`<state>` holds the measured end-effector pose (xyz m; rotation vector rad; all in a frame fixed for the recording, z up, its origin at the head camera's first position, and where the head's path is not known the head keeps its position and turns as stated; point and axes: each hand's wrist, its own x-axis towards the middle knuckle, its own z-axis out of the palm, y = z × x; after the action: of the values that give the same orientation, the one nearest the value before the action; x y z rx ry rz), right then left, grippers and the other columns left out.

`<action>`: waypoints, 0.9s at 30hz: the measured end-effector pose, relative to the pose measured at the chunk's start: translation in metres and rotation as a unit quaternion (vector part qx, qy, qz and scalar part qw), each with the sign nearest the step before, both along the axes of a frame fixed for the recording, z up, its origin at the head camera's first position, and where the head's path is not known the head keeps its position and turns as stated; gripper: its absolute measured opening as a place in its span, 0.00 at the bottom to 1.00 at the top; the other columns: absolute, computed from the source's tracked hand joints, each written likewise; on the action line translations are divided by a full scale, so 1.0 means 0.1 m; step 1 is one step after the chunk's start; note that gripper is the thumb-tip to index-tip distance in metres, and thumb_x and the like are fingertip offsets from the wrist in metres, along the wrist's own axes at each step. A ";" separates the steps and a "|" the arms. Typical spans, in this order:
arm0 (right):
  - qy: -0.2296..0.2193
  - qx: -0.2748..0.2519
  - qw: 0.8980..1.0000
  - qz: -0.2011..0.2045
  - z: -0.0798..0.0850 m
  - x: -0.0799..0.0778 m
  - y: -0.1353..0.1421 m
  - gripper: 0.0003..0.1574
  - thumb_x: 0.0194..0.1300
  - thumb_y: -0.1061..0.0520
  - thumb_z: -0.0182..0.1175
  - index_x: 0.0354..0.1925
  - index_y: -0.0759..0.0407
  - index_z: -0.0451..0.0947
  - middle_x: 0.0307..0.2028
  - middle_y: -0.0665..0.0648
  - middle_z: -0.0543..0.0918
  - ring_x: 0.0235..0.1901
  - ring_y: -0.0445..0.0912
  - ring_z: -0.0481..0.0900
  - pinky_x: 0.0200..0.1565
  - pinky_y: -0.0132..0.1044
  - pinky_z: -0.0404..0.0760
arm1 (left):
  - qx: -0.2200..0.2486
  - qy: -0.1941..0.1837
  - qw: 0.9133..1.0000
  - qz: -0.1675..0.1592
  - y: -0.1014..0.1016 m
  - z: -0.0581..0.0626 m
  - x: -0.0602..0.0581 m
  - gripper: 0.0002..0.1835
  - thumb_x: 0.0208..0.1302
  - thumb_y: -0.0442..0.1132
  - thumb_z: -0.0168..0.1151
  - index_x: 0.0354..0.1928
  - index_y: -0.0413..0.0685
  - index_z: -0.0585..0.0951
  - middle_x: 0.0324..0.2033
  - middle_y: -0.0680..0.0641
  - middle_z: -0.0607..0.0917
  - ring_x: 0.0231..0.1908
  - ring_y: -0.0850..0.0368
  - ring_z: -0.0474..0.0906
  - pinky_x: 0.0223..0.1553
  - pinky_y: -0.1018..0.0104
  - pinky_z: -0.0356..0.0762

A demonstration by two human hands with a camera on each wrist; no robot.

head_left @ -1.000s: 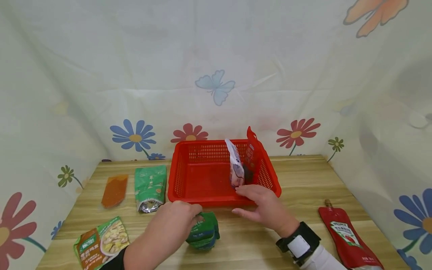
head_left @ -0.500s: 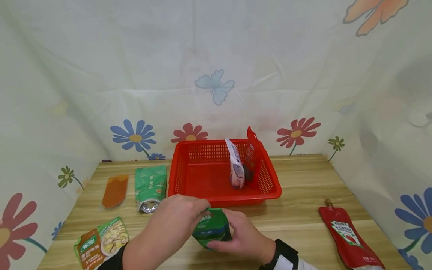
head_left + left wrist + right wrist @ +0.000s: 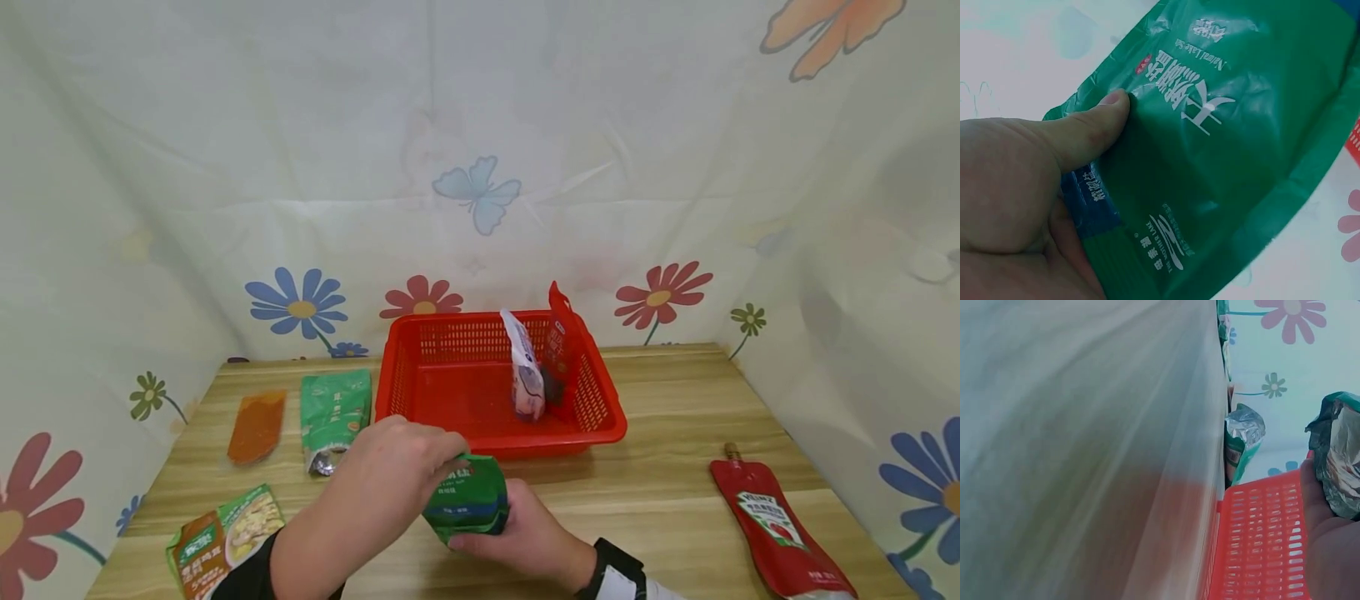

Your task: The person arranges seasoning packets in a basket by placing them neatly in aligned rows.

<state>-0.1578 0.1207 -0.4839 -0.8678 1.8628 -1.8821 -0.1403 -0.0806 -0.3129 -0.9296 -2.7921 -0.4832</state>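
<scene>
Held between both hands is a green packet of lake salt, raised in front of the red basket. My left hand pinches its upper left edge, with most of the fingertips hidden behind the hand's back. Around the lower right side, my right hand grips the packet, its thumb under the front. In the left wrist view a thumb presses on the printed face of the salt packet. Crumpled silver foil shows at the packet's end in the right wrist view.
Inside the basket, a white-and-pink packet and a red packet stand at the right. To the left lie a green pouch, an orange-brown packet and a brown-green food packet. A red Heinz ketchup pouch lies far right.
My right hand has moved from the basket's front rim down to the salt packet and gripped it. The packet has risen and shifted slightly right, my left hand moving with it.
</scene>
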 end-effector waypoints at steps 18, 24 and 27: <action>0.021 0.028 0.992 -0.119 0.05 0.06 -0.02 0.31 0.69 0.56 0.68 0.67 0.45 0.72 0.60 0.51 0.84 0.58 0.47 0.84 0.62 0.33 0.79 | 0.086 0.220 0.971 -0.039 -0.06 -0.25 -0.09 0.21 0.52 0.43 0.82 0.49 0.51 0.87 0.47 0.53 0.90 0.49 0.58 0.85 0.53 0.58 0.85; -0.058 0.033 0.982 -0.175 0.17 0.11 -0.07 0.33 0.68 0.50 0.69 0.67 0.49 0.70 0.60 0.55 0.84 0.58 0.50 0.84 0.61 0.40 0.82 | 0.206 0.289 0.934 0.035 -0.04 -0.47 -0.12 0.30 0.50 0.33 0.81 0.55 0.38 0.78 0.61 0.37 0.77 0.64 0.43 0.74 0.54 0.49 0.85; -0.080 0.034 0.976 -0.202 0.22 0.12 -0.12 0.34 0.68 0.48 0.69 0.67 0.50 0.70 0.60 0.56 0.84 0.57 0.51 0.83 0.60 0.45 0.83 | 0.231 0.301 0.922 0.069 0.01 -0.57 -0.10 0.26 0.50 0.31 0.80 0.50 0.38 0.77 0.55 0.36 0.77 0.58 0.44 0.74 0.48 0.50 0.88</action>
<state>-0.1459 0.1090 -0.4619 -0.3172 2.1050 -2.0268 -0.1505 -0.0793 -0.3696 -0.6275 -2.0410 -0.6607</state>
